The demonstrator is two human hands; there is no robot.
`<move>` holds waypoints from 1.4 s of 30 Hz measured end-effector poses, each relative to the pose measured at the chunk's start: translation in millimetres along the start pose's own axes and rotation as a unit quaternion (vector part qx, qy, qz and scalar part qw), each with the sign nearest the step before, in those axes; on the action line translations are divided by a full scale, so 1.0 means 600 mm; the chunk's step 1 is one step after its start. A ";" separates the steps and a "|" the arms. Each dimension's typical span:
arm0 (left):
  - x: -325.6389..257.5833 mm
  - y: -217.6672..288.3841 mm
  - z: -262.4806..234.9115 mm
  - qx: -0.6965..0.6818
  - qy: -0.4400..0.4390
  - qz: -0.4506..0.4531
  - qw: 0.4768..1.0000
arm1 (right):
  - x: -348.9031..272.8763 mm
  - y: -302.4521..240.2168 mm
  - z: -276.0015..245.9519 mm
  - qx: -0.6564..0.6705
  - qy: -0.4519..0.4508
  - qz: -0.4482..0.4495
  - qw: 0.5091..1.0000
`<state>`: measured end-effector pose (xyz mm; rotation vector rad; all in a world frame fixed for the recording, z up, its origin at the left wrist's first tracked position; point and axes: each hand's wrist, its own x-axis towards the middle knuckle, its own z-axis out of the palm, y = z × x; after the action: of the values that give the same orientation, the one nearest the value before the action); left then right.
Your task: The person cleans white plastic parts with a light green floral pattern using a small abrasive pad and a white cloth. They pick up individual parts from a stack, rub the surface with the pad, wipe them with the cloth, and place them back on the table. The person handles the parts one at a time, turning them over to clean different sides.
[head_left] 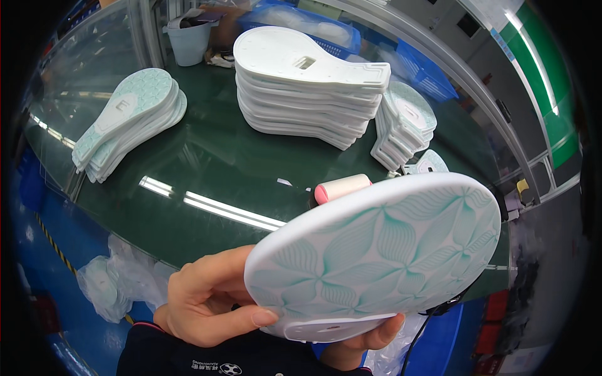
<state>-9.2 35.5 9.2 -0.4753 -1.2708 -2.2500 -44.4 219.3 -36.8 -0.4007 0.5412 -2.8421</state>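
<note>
A rounded white plastic panel (382, 257) with a teal leaf-line pattern is held up close, tilted, its patterned face towards me. My left hand (210, 297) is closed on its left edge, the thumb on the near side and the fingers behind. Under its lower edge my right hand (367, 344) grips it; the thumb and a fingertip show, and the panel hides the other fingers. A plain white part (332, 329) with a small opening shows at the bottom, between the hands. Behind the panel's upper left edge lies a cream roller-shaped thing with a pink end (342, 188).
On the dark green table (207, 169) stand a tall stack of white paddle-shaped panels (301, 94), a patterned stack (128, 119) at left and another stack (407, 119) at right. Behind are a white bucket (189, 44) and blue baskets (426, 72). Bagged parts (103, 285) are at lower left.
</note>
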 end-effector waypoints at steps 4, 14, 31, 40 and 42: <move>0.001 0.001 0.000 -0.021 0.001 -0.004 1.000 | -0.002 0.007 0.004 0.013 0.010 -0.008 1.000; 0.002 -0.004 -0.012 -0.066 -0.010 0.014 0.998 | -0.014 -0.001 -0.006 -0.054 -0.012 0.039 0.998; 0.060 0.004 -0.007 0.339 0.015 0.019 0.940 | -0.016 0.024 -0.012 -0.194 0.024 0.047 0.980; 0.032 0.015 0.009 -0.022 0.022 -0.109 0.994 | -0.029 0.014 -0.014 -0.027 0.056 0.078 0.995; 0.020 0.012 -0.004 0.021 -0.042 -0.141 0.989 | -0.028 0.016 -0.021 -0.056 0.075 0.029 0.995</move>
<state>-14.8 27.3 19.6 -0.3997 -1.5070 -2.4488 -31.1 219.0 -55.3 -0.1872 0.7301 -2.8089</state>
